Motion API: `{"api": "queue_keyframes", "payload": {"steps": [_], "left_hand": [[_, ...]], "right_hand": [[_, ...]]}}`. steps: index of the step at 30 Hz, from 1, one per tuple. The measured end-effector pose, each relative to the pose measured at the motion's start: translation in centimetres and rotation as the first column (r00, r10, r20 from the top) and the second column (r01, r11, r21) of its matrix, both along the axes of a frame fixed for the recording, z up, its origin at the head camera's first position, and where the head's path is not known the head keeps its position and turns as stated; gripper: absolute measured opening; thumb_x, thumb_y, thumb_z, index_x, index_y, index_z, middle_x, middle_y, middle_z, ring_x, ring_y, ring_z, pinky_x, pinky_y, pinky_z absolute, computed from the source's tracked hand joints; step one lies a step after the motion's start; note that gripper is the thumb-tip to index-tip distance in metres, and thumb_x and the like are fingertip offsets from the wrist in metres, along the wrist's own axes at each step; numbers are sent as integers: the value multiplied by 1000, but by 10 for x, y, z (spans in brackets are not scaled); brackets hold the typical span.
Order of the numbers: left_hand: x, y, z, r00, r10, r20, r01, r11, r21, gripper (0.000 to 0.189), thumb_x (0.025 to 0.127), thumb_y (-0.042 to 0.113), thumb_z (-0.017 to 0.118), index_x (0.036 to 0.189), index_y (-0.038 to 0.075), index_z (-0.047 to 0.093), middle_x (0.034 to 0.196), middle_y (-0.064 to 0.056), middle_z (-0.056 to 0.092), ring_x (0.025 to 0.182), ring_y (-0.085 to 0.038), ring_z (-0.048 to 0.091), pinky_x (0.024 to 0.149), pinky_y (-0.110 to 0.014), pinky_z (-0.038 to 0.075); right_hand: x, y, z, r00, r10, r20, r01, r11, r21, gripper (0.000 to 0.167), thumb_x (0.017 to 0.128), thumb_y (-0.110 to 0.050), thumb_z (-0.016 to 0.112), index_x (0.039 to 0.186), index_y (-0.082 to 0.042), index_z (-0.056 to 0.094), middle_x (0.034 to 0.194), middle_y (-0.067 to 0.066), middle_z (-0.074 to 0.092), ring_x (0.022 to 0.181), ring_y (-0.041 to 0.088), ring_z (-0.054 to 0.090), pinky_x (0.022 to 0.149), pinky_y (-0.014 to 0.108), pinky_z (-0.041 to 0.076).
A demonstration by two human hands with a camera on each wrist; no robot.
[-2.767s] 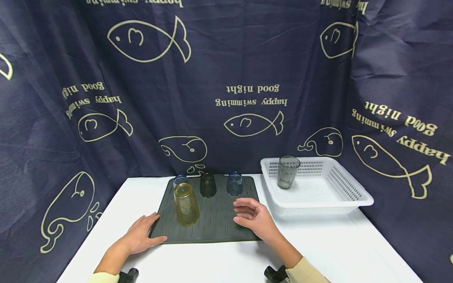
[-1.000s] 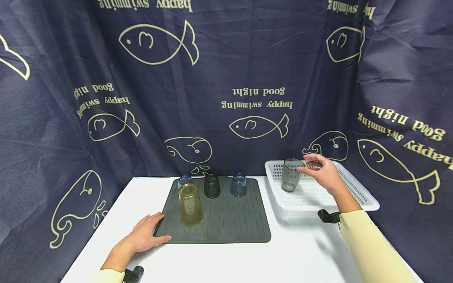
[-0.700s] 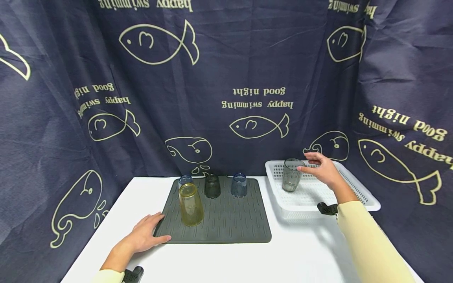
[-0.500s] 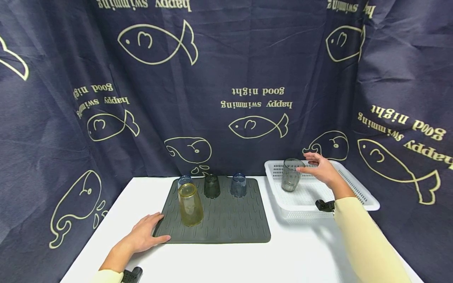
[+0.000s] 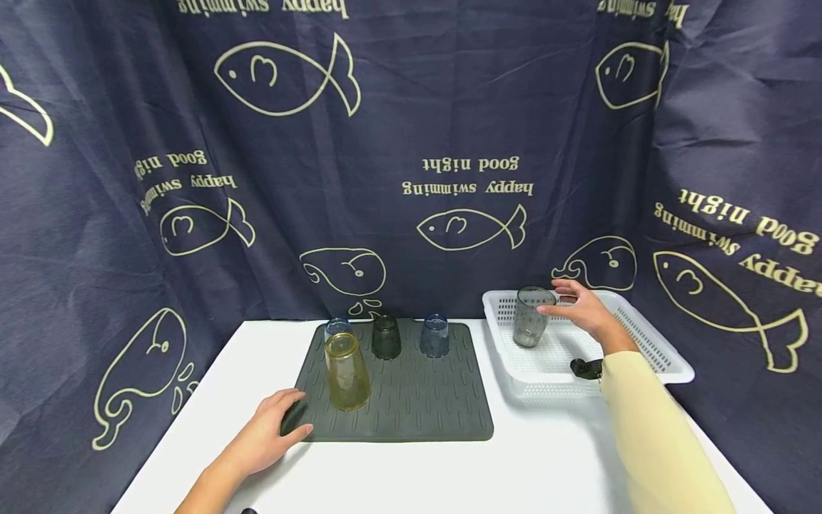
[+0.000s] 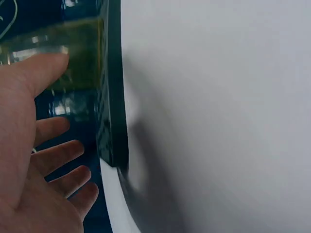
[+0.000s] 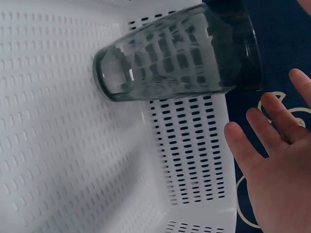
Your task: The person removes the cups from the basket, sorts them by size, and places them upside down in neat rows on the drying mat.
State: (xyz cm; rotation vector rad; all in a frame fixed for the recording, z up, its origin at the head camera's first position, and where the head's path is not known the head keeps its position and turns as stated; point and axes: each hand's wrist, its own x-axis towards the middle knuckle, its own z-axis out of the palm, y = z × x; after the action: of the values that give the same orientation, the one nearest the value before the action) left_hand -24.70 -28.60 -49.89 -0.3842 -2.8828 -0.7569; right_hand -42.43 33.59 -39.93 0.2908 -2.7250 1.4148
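A clear grey drinking glass (image 5: 531,320) stands rim up in the back left corner of the white basket (image 5: 642,378). My right hand (image 5: 587,314) hovers beside its upper part, thumb and fingers spread. In the right wrist view, a gap shows between the fingertips and the glass (image 7: 170,58). My left hand (image 5: 263,435) is at the left front corner of the dark ribbed mat (image 5: 424,400), fingers parted and empty. Nearest to it on the mat, a tall amber glass (image 5: 347,378) stands upside down. In the left wrist view, the thumb overlaps the amber glass (image 6: 82,58).
Along the mat's back edge stand a blue glass (image 5: 434,335), a dark grey glass (image 5: 386,337) and another blue glass (image 5: 337,327), partly hidden behind the amber one. A navy curtain (image 5: 385,143) with fish prints hangs behind the white table (image 5: 411,478).
My right hand has moved from over the mat to beside the grey glass in the basket, then stayed there. Lately my left hand has lifted slightly at the mat's corner. The glasses stay put.
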Motion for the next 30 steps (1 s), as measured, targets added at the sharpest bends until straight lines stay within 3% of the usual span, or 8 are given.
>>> {"api": "queue_keyframes", "payload": {"steps": [8,14,19,26,30], "left_hand": [[19,29,-2,998,-6,-62,13,994,107,56,92,34,78,135,5,61,137,-8,61,132,-33,57,109,-55,47],[31,47,0,996,-48,-74,60,984,167,54,91,35,79,135,9,62,136,3,60,129,-24,59,106,-51,50],[35,58,1,992,-87,-90,105,970,219,51,91,35,79,133,13,63,135,8,60,128,-20,59,106,-46,52],[34,70,-4,985,-154,-71,169,920,354,49,92,29,79,136,16,60,139,-5,60,130,-20,57,107,-40,54],[33,77,-3,984,-180,-1,164,892,420,51,92,27,78,138,21,57,143,-6,57,134,-19,54,110,-40,51]], "right_hand": [[-10,-1,-5,998,-2,63,2,1000,-13,102,88,-27,82,161,1,17,161,34,27,148,54,28,117,67,34],[-12,-4,-9,994,-20,108,23,999,-30,107,86,-28,84,162,0,15,163,33,24,151,50,27,119,65,33],[-12,-8,-13,991,-11,133,19,998,-59,109,86,-25,85,162,0,11,159,35,31,147,49,35,118,64,35],[-18,-13,-18,984,-13,178,22,999,-44,112,88,-24,83,163,1,3,161,35,27,147,50,34,119,63,36],[-20,-15,-19,983,-27,183,29,1000,-7,107,89,-24,82,161,5,8,159,34,30,143,50,39,114,58,44]]}}
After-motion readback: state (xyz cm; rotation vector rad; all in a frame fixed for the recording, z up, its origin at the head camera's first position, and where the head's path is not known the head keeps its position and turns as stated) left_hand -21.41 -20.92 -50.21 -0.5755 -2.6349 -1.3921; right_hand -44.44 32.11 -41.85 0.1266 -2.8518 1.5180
